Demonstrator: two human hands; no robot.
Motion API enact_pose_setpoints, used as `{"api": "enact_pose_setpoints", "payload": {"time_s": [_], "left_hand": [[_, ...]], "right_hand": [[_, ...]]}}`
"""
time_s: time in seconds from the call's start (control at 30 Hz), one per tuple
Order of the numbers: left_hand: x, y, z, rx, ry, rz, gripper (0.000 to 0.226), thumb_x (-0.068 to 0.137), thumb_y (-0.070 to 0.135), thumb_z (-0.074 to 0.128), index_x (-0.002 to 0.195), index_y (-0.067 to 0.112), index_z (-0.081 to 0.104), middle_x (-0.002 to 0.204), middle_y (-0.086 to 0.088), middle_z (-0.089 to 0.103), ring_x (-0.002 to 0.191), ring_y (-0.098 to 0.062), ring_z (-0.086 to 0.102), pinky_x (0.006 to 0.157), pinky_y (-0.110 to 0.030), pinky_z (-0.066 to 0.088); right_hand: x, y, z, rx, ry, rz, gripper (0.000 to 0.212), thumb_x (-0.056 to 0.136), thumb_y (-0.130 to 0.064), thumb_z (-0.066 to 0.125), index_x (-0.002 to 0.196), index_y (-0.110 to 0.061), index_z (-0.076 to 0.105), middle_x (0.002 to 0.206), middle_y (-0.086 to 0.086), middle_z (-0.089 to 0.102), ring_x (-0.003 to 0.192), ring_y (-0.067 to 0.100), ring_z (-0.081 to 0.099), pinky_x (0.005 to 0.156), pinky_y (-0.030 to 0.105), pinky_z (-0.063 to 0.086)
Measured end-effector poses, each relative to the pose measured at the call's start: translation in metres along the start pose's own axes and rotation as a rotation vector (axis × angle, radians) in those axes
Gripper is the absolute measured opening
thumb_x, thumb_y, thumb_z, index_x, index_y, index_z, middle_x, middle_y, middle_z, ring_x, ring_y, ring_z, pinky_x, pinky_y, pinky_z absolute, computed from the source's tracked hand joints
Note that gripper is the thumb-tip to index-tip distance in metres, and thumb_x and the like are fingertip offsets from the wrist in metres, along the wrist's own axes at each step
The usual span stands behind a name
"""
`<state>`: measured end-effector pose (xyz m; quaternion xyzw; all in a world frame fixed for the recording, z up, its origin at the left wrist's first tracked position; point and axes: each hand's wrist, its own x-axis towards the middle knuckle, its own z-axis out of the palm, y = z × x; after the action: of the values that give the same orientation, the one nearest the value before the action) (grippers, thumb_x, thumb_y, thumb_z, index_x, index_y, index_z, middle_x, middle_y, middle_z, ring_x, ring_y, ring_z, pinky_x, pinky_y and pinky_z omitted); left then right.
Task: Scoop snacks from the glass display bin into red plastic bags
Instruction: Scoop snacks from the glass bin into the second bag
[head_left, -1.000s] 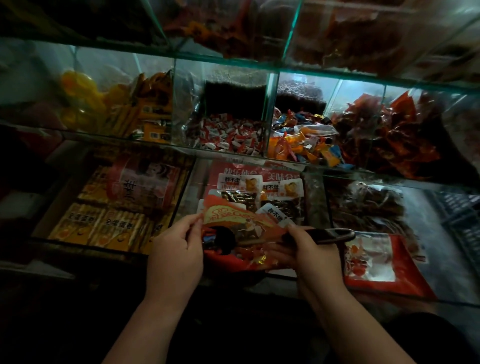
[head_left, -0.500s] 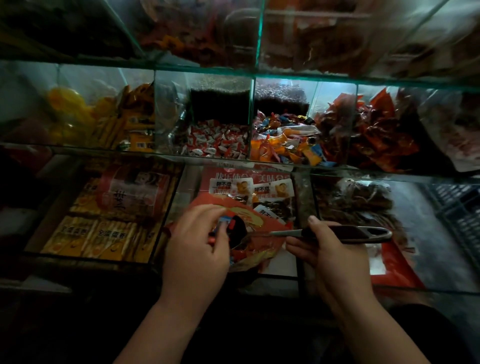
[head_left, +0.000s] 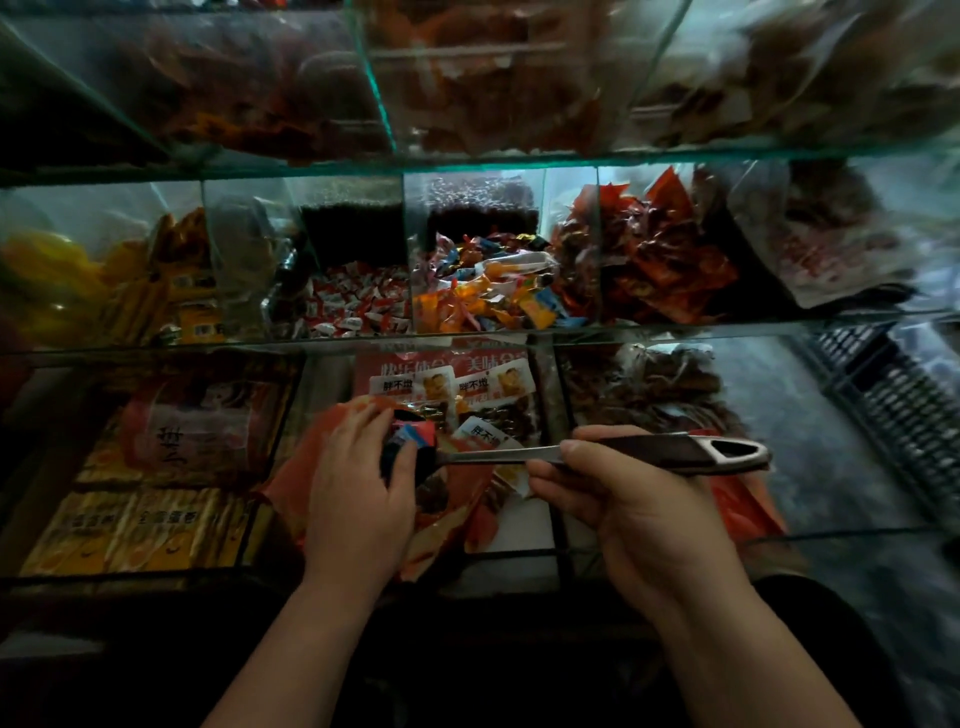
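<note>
The glass display bin (head_left: 541, 374) fills the lower centre of the frame, with snack packets (head_left: 470, 387) heaped loose inside. Just in front of it, the red plastic bag (head_left: 306, 467) looks thin and floppy. I doubt it would stay open by itself, so the rim is the place to hold. The left hand (head_left: 358, 483) curls its fingers over that rim. The right hand (head_left: 623, 509) pinches the scoop (head_left: 670, 451) by its stiff handle. Its bowl sits at the bag's mouth and carries a small red-and-blue packet (head_left: 415, 434), likely light and slick.
</note>
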<state>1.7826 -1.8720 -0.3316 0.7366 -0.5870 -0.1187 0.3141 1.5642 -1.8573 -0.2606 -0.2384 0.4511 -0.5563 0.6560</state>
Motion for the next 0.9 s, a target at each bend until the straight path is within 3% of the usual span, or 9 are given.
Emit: {"api": "enact_pose_setpoints", "payload": {"time_s": [0.1,0.27,0.37,0.47,0.53,0.63,0.73,0.8,0.9], "left_hand": [[0.002,0.006,0.002,0.02,0.057,0.068,0.043,0.103,0.039,0.051,0.139,0.016,0.058,0.146,0.0,0.052,0.142,-0.019,0.039,0.117,-0.046,0.035],[0.025,0.031,-0.002,0.031,0.119,0.165,0.043,0.103,0.042,0.054,0.134,0.013,0.062,0.142,-0.002,0.056,0.141,-0.02,0.041,0.125,-0.052,0.018],[0.049,0.053,-0.002,0.001,0.125,0.247,0.048,0.104,0.05,0.05,0.137,0.016,0.059,0.143,0.0,0.055,0.137,-0.019,0.043,0.12,-0.053,0.028],[0.075,0.072,0.002,-0.184,0.093,0.265,0.045,0.105,0.04,0.05,0.145,0.02,0.051,0.149,0.003,0.047,0.138,-0.013,0.038,0.118,-0.04,0.032],[0.089,0.077,0.003,-0.357,0.101,0.199,0.043,0.107,0.036,0.049,0.147,0.023,0.048,0.142,0.012,0.044,0.131,-0.005,0.039,0.111,-0.029,0.034],[0.095,0.075,0.0,-0.504,0.151,0.099,0.042,0.107,0.043,0.045,0.147,0.031,0.047,0.135,0.022,0.042,0.124,0.004,0.04,0.097,-0.013,0.031],[0.092,0.064,0.001,-0.491,0.111,0.04,0.044,0.107,0.042,0.043,0.15,0.032,0.044,0.146,0.018,0.042,0.135,-0.003,0.038,0.108,-0.025,0.034],[0.091,0.057,0.0,-0.486,0.047,-0.033,0.047,0.107,0.03,0.044,0.154,0.032,0.039,0.159,0.007,0.037,0.145,-0.012,0.034,0.118,-0.04,0.032],[0.09,0.055,-0.005,-0.473,-0.047,-0.07,0.062,0.099,0.019,0.043,0.158,0.034,0.03,0.164,0.004,0.032,0.148,-0.015,0.031,0.121,-0.045,0.03]], "right_hand": [[-0.007,-0.007,0.0,-0.007,-0.064,-0.032,0.028,0.08,0.013,0.072,0.073,-0.013,0.078,0.077,0.025,0.074,0.08,0.042,0.077,0.067,0.036,0.062],[-0.014,-0.02,0.002,0.044,-0.054,-0.111,0.019,0.082,0.013,0.071,0.084,-0.006,0.071,0.078,0.027,0.074,0.079,0.041,0.077,0.064,0.032,0.062],[-0.011,-0.032,0.006,0.086,0.004,-0.15,0.029,0.085,0.011,0.069,0.073,-0.015,0.074,0.079,0.026,0.075,0.078,0.039,0.077,0.063,0.03,0.061],[-0.003,-0.045,0.008,0.125,0.062,-0.179,0.017,0.087,0.006,0.069,0.082,-0.01,0.073,0.08,0.02,0.076,0.081,0.035,0.078,0.065,0.03,0.062],[0.004,-0.053,0.01,0.148,0.08,-0.199,0.006,0.088,0.002,0.069,0.093,-0.002,0.068,0.078,0.015,0.076,0.082,0.032,0.078,0.067,0.029,0.061],[0.015,-0.063,0.012,0.196,0.105,-0.258,0.003,0.09,-0.003,0.07,0.092,-0.002,0.067,0.079,0.012,0.076,0.084,0.03,0.079,0.069,0.028,0.061],[0.025,-0.064,0.019,0.116,0.094,-0.41,0.003,0.089,-0.011,0.071,0.09,-0.008,0.069,0.082,0.008,0.078,0.089,0.03,0.078,0.074,0.032,0.062],[0.033,-0.058,0.026,-0.051,0.068,-0.493,0.002,0.089,-0.015,0.071,0.091,-0.015,0.072,0.091,0.007,0.079,0.091,0.026,0.078,0.079,0.035,0.063],[0.046,-0.046,0.034,-0.385,0.041,-0.621,0.005,0.088,-0.021,0.073,0.09,-0.026,0.072,0.095,0.003,0.077,0.092,0.019,0.077,0.08,0.044,0.063]]}}
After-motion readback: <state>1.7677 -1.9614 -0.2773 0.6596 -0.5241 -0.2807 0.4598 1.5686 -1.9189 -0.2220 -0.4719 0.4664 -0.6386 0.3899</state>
